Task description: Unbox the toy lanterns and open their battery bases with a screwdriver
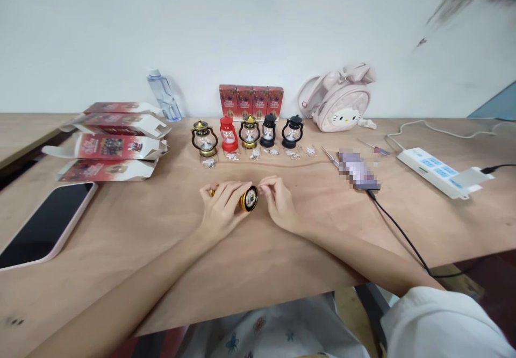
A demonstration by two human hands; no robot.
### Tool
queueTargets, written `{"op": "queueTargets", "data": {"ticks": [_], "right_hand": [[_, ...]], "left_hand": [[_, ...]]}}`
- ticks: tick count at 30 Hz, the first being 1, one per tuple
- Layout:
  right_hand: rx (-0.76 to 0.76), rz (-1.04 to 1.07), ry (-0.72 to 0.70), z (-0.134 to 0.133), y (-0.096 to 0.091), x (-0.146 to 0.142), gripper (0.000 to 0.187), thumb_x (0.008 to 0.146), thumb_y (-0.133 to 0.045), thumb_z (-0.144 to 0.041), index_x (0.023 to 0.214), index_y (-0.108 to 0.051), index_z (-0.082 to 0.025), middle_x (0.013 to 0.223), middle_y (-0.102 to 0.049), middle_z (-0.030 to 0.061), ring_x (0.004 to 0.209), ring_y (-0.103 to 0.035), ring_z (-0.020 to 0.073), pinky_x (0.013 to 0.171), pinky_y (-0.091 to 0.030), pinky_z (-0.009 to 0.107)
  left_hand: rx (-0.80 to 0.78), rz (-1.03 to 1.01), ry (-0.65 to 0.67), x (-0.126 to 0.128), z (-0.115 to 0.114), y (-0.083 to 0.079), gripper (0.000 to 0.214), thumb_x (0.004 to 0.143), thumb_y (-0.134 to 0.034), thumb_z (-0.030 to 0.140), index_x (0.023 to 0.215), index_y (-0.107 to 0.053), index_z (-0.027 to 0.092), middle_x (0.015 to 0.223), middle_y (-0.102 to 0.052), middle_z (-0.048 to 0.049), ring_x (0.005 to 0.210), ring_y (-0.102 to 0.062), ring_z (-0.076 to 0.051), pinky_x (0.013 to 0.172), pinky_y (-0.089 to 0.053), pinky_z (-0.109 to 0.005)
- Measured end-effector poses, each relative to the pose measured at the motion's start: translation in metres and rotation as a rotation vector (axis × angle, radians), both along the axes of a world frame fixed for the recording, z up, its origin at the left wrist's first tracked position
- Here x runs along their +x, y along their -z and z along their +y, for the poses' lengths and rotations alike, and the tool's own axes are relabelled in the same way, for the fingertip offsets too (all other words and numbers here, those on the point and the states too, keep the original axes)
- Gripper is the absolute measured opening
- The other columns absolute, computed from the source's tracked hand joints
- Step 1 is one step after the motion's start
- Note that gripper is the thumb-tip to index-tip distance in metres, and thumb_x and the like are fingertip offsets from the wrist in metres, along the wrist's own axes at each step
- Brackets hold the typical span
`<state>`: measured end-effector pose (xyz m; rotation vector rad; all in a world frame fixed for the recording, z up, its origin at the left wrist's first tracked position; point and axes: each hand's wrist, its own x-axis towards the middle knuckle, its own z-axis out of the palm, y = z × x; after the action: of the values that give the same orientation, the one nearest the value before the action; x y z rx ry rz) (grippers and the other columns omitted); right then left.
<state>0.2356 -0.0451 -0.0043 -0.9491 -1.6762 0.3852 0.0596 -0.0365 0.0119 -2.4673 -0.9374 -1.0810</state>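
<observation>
My left hand (221, 207) is wrapped round a small gold lantern (250, 199) tipped on its side. The lantern's round dark base faces right, and the fingers cover most of its body. Close beside that base, my right hand (279, 202) has thumb and fingertips pinched together; whatever sits between them is too small to make out. Beyond the hands stands a row of small lanterns: a bronze one (205, 138), a red one (229, 134), a second bronze one (249, 132) and black ones (292, 131). Small clear packets with printed pieces (209, 162) lie before them.
Flattened red-and-white cartons (116, 147) and a phone (48, 223) lie on the left. At the back are a water bottle (164, 94), red boxes (252, 102) and a pink bag (342, 102). A cabled phone (358, 170), a screwdriver (379, 149) and a power strip (435, 170) occupy the right.
</observation>
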Motion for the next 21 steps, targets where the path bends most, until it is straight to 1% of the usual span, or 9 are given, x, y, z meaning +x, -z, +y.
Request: {"op": "queueTargets", "data": {"ticks": [2,5,8,10,11,13,17,19,21], "right_hand": [[-0.207,0.234,0.024,0.000,0.002,-0.006,0.013,0.095,-0.037,-0.032,0.089,-0.042,-0.021,0.088,-0.057,0.0044,0.074,-0.060,0.0140,0.073,-0.053,0.033],[-0.498,0.542,-0.048,0.003,0.003,-0.013,0.013,0.092,-0.043,-0.031,0.083,-0.041,-0.022,0.085,-0.057,0.0010,0.072,-0.061,0.0116,0.075,-0.056,0.033],[-0.819,0.764,-0.158,0.009,-0.002,-0.016,0.010,0.088,-0.047,-0.017,0.078,-0.043,-0.019,0.078,-0.056,0.0004,0.073,-0.062,0.0116,0.077,-0.057,0.033],[-1.010,0.866,-0.231,0.014,-0.007,-0.016,0.014,0.085,-0.042,-0.005,0.078,-0.047,-0.017,0.075,-0.057,0.0022,0.074,-0.062,0.0121,0.078,-0.057,0.033],[-1.072,0.909,-0.260,0.016,-0.010,-0.017,0.017,0.083,-0.040,-0.002,0.079,-0.049,-0.016,0.074,-0.057,0.0029,0.074,-0.062,0.0122,0.079,-0.057,0.032],[-1.120,0.974,-0.297,0.020,-0.012,-0.018,0.020,0.082,-0.037,-0.001,0.081,-0.051,-0.016,0.075,-0.058,0.0030,0.076,-0.062,0.0122,0.079,-0.057,0.031],[-1.083,0.960,-0.336,0.021,-0.010,-0.022,0.017,0.087,-0.038,-0.010,0.080,-0.052,-0.017,0.073,-0.058,0.0026,0.074,-0.060,0.0121,0.073,-0.058,0.029],[-1.114,0.972,-0.330,0.019,-0.010,-0.023,0.019,0.087,-0.036,-0.010,0.080,-0.052,-0.017,0.071,-0.057,0.0018,0.069,-0.059,0.0107,0.069,-0.058,0.026],[-1.185,1.002,-0.304,0.017,-0.012,-0.019,0.020,0.087,-0.035,-0.008,0.078,-0.051,-0.017,0.068,-0.054,0.0008,0.063,-0.057,0.0094,0.065,-0.057,0.023]], "left_hand": [[0.041,0.005,-0.020,0.000,0.003,-0.003,0.034,0.085,-0.056,0.030,0.117,-0.052,0.018,0.104,-0.068,-0.0087,0.091,-0.062,-0.021,0.078,-0.025,-0.036],[0.107,0.026,-0.047,0.003,0.010,-0.008,0.035,0.086,-0.055,0.031,0.119,-0.052,0.019,0.103,-0.068,-0.0089,0.090,-0.062,-0.021,0.081,-0.026,-0.037],[0.164,0.087,-0.004,0.005,0.018,-0.013,0.036,0.088,-0.052,0.029,0.123,-0.051,0.019,0.106,-0.068,-0.0099,0.095,-0.062,-0.022,0.085,-0.026,-0.039],[0.197,0.140,0.039,0.007,0.024,-0.016,0.036,0.090,-0.048,0.022,0.126,-0.049,0.020,0.108,-0.068,-0.0091,0.100,-0.062,-0.021,0.088,-0.027,-0.040],[0.211,0.174,0.062,0.007,0.027,-0.017,0.037,0.090,-0.045,0.018,0.127,-0.048,0.022,0.110,-0.067,-0.0083,0.102,-0.061,-0.021,0.089,-0.028,-0.041],[0.230,0.269,0.123,0.006,0.031,-0.020,0.041,0.091,-0.040,0.011,0.129,-0.046,0.025,0.115,-0.066,-0.0066,0.107,-0.060,-0.020,0.092,-0.031,-0.041],[0.278,0.489,0.255,0.005,0.038,-0.026,0.045,0.091,-0.033,0.004,0.129,-0.045,0.026,0.125,-0.059,-0.0009,0.114,-0.056,-0.016,0.097,-0.034,-0.037],[0.317,0.529,0.286,0.005,0.039,-0.029,0.044,0.092,-0.032,0.004,0.128,-0.045,0.025,0.127,-0.058,0.0008,0.116,-0.055,-0.015,0.100,-0.033,-0.037],[0.325,0.502,0.280,0.004,0.040,-0.031,0.043,0.092,-0.035,0.006,0.129,-0.044,0.026,0.127,-0.058,0.0000,0.115,-0.056,-0.014,0.100,-0.032,-0.038]]}}
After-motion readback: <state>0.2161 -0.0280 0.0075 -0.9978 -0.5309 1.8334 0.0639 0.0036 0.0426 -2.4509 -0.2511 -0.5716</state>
